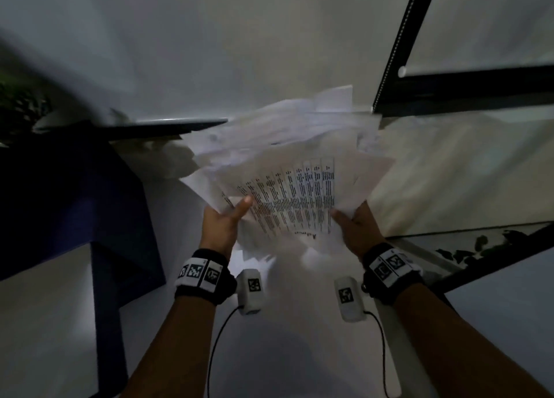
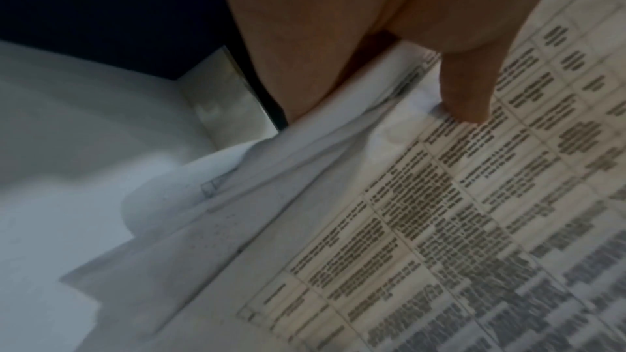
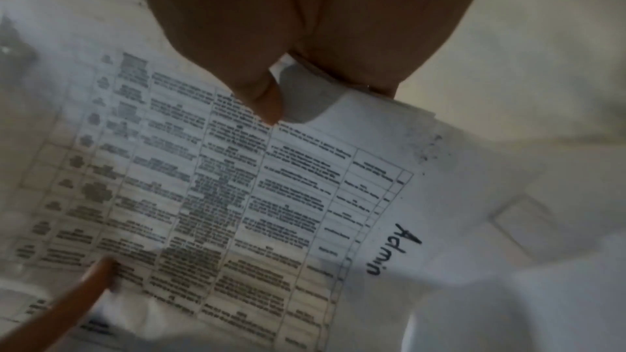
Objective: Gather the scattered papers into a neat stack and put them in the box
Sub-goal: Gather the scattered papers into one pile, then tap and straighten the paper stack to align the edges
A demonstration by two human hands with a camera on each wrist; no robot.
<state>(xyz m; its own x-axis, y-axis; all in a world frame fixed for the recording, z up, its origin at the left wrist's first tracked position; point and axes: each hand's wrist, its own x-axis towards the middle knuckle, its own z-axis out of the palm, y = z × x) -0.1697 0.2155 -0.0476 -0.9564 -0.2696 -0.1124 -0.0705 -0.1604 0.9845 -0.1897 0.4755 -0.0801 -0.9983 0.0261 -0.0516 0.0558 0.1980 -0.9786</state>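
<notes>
A loose, fanned bundle of white papers [image 1: 287, 169] is held up in front of me by both hands. Its top sheet [image 3: 237, 197] carries a printed table and the handwritten word "Admin". My left hand [image 1: 223, 220] grips the bundle's left edge, thumb [image 2: 467, 95] on the printed sheet [image 2: 474, 224]. My right hand [image 1: 355, 220] pinches the right edge, thumb [image 3: 260, 101] on top. The sheets are uneven, with corners sticking out. A dark blue box [image 1: 75, 205] stands low at the left, apart from the hands.
A pale wall fills the background. A black-framed glass panel or shelf [image 1: 467, 91] stands to the right. A thin dark flat edge [image 1: 168, 126] juts out behind the box at the left. The picture is blurred.
</notes>
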